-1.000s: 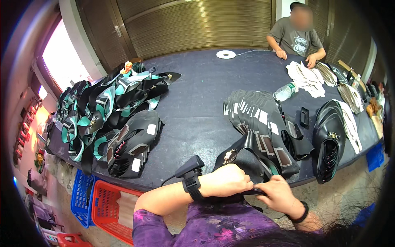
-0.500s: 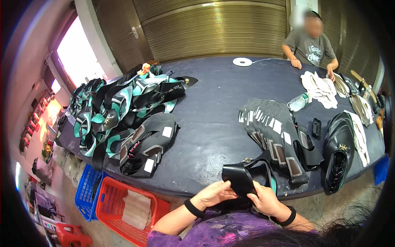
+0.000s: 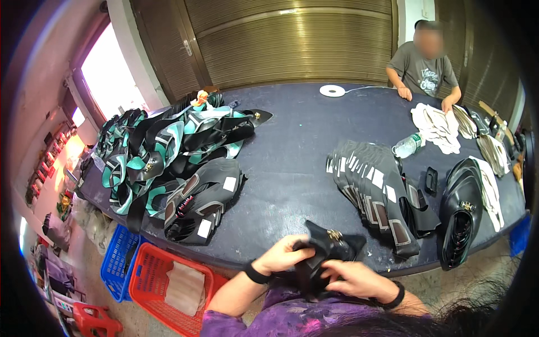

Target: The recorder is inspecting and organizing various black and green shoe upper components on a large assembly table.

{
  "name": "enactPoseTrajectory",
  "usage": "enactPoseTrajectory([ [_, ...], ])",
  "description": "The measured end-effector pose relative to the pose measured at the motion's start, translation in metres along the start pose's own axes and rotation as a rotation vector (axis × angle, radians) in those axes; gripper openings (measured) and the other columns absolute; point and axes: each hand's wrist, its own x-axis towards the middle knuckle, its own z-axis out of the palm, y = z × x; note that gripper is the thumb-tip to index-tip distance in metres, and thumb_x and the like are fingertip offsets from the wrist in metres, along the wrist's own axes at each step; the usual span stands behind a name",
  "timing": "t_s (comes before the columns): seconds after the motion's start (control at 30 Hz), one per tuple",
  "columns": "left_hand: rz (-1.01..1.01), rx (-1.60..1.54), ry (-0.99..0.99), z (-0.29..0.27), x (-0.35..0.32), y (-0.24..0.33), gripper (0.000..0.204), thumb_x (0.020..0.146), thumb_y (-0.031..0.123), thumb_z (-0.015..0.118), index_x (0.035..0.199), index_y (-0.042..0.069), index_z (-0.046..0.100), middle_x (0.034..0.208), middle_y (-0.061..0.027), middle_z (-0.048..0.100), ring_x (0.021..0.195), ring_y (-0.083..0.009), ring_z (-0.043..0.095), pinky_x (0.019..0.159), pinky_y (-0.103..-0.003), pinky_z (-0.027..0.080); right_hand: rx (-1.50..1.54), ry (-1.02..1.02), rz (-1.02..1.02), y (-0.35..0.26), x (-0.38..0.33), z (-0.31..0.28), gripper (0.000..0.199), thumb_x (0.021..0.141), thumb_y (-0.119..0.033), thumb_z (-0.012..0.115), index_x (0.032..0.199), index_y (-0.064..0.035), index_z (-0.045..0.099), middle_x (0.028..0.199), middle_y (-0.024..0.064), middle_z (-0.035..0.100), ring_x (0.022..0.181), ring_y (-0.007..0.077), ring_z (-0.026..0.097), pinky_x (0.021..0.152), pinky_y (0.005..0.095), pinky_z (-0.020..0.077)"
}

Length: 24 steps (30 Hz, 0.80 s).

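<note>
Black piece [image 3: 341, 247] (gold-trimmed) lies between left fingers [image 3: 302, 254] and right fingers [image 3: 337, 268]

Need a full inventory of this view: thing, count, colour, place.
Ornamented piece: 1, black with gold, at the hands
Heap: 1, black and teal, table left
White-tagged stacks: 2, black, table left and right
Nested stack: 1, black, right end
Cloth-like piles: several, whitish, far right
Bottle: 1, clear, right
Small tray-like item: 1, black, right
Roll: 1, white, far edge
Table: 1, dark, centre
Baskets: 2, red and blue, floor left
Stool-like item: 1, red, lower left
Shutter: 1, brown, back
Co-worker: 1, grey shirt, far right
Background clutter: uncountable
Wristbands: 2, black, wrists
Left hand, right hand: bare, near edge
</note>
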Motion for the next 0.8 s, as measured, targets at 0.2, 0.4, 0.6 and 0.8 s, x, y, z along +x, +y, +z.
enactPoseTrajectory([
  [0.2,0.322,0.757,-0.511,0.0,-0.004,0.052,0.015,0.073,0.01,0.058,0.083,0.001,0.05,0.071,-0.0158,0.055,0.069,-0.0352,0.054,0.057,-0.041,0.041,-0.219,0.551,-0.343,-0.018,-0.007,-0.054,0.027,0.061,-0.003,0.066,0.087,-0.0075,0.061,0.096,0.0076,0.059,0.089,0.0246,0.055,0.077,0.0343,0.0423],
  [0.4,0.267,0.867,-0.477,0.01,-0.014,0.057,0.019,0.074,0.008,0.056,0.091,0.003,0.049,0.069,-0.0156,0.055,0.067,-0.034,0.055,0.056,-0.041,0.042,-0.255,0.26,-0.474,-0.012,0.0,-0.044,0.032,0.061,-0.006,0.069,0.092,-0.0095,0.061,0.098,0.0055,0.057,0.092,0.0236,0.054,0.078,0.0346,0.0415],
  [0.6,0.165,0.827,-0.349,0.009,-0.022,0.052,0.04,0.075,0.007,0.056,0.112,0.011,0.041,0.064,-0.0133,0.055,0.061,-0.0331,0.055,0.051,-0.04,0.042,-0.263,0.335,-0.451,-0.008,0.001,-0.036,0.036,0.058,-0.011,0.073,0.092,-0.0122,0.061,0.09,0.0037,0.054,0.086,0.0228,0.052,0.079,0.0361,0.0396],
  [0.8,0.305,0.77,-0.35,0.009,-0.02,0.044,0.037,0.073,0.004,0.054,0.108,0.011,0.044,0.067,-0.0119,0.056,0.062,-0.0316,0.056,0.052,-0.039,0.042,-0.405,0.223,-0.462,-0.011,0.001,-0.042,0.035,0.058,-0.014,0.074,0.09,-0.0177,0.062,0.085,0.0009,0.049,0.081,0.0202,0.048,0.083,0.0411,0.0348],
])
